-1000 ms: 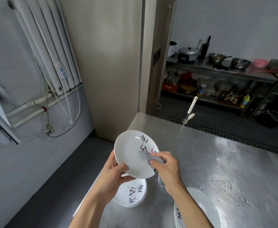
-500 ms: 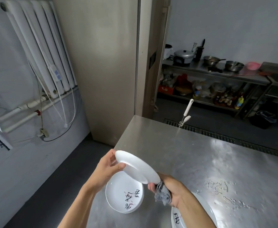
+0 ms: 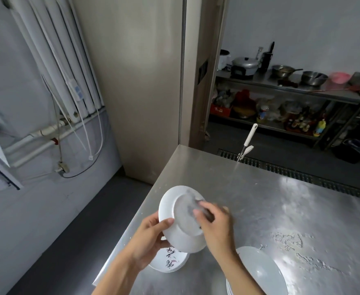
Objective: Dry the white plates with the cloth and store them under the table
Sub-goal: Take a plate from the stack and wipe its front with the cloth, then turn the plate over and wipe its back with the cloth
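Observation:
My left hand (image 3: 151,241) grips the rim of a white plate (image 3: 176,228) that is turned with its underside toward me, held above the steel table (image 3: 281,220). My right hand (image 3: 215,225) presses a grey cloth (image 3: 196,206) against the plate's base; the cloth is blurred and mostly hidden by my fingers. Below the held plate lies a white plate with painted marks (image 3: 170,260) near the table's left edge. A stack of white plates (image 3: 258,273) sits at the lower right of my right arm.
Water drops (image 3: 292,245) lie on the tabletop to the right. A white-handled tool (image 3: 247,141) stands at the table's far edge. A radiator (image 3: 53,56) and pipes line the left wall. Shelves with pots (image 3: 281,81) stand in the far room.
The plate has been flipped from face-up through edge-on to underside-up. My right hand with the cloth came from below the plate up onto its base.

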